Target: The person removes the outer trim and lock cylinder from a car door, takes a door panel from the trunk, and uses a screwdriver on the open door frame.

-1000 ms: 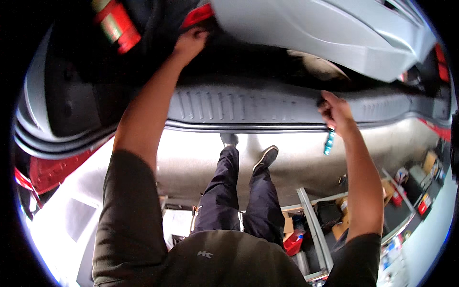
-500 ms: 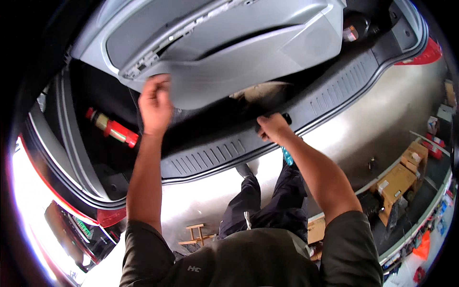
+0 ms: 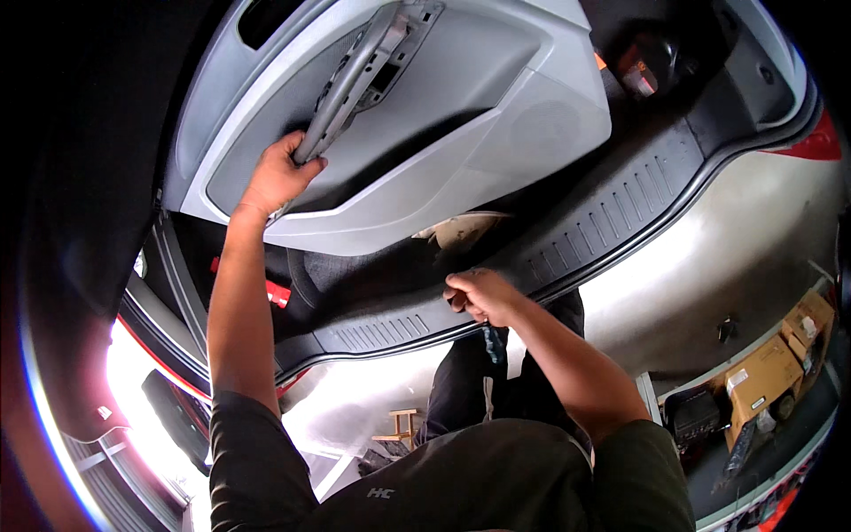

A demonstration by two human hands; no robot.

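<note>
A grey car door panel (image 3: 523,142) lies tilted in the open boot, over the dark boot floor. My left hand (image 3: 277,180) is closed round the lower end of a long grey trim strip (image 3: 350,84), its thumb across the end. The strip stands at a slant over the panel, and clips and slots show along its side. Near the black boot sill, my right hand (image 3: 483,296) is in a fist. A dark teal, slim piece (image 3: 494,344) sticks out below that fist; the rest of it is hidden by the fingers.
The ribbed boot sill (image 3: 603,208) runs between me and the panel. A red cylinder (image 3: 277,293) lies at the left in the boot, partly hidden by my forearm. Cardboard boxes (image 3: 762,381) sit at the right, and a small wooden stool (image 3: 402,426) is on the floor.
My left hand has taken hold of the trim strip, which now stands at a steeper slant over the panel. My right fist has moved left and down, and the view has shifted.
</note>
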